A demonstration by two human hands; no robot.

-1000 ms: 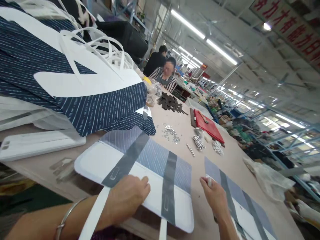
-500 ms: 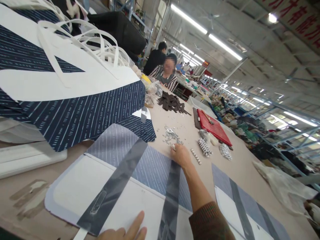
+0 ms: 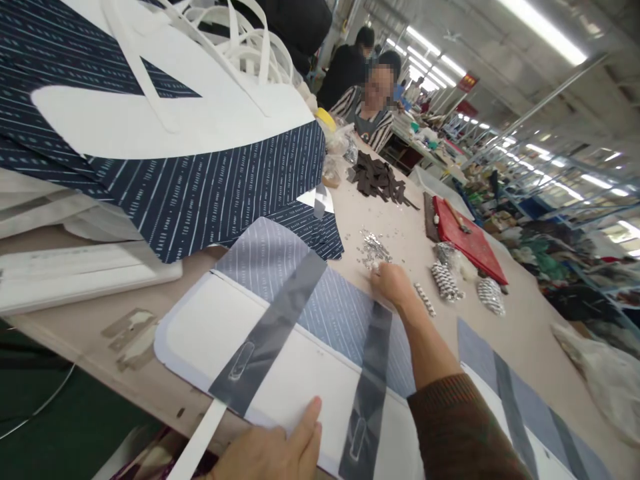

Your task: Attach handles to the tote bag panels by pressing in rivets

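Note:
My right hand (image 3: 393, 283) reaches to the near edge of a scattered pile of small silvery metal pieces (image 3: 374, 248). Its fingers are pinched together, and whatever is between them is too small or hidden to make out. My left hand (image 3: 277, 448) rests at the near edge of a flat panel (image 3: 200, 320), index finger stretched out over its white part. This panel is white below and blue striped fabric above, crossed by two dark grey straps (image 3: 273, 333), each with a clear oblong patch. A white strip (image 3: 200, 437) hangs from the panel's near edge.
Dark blue printed fabric pieces (image 3: 225, 193) with white straps are stacked at left. A similar panel (image 3: 480, 353) lies at right. Farther off are brown strips (image 3: 377, 179), a red folder-like item (image 3: 470, 240) and bagged metal parts (image 3: 447, 280). A person (image 3: 373, 100) sits across the table.
The view has swung, so the table's things sit farther right and higher in the picture. More of my left hand shows. My right hand stays by the metal pieces, fingers still together.

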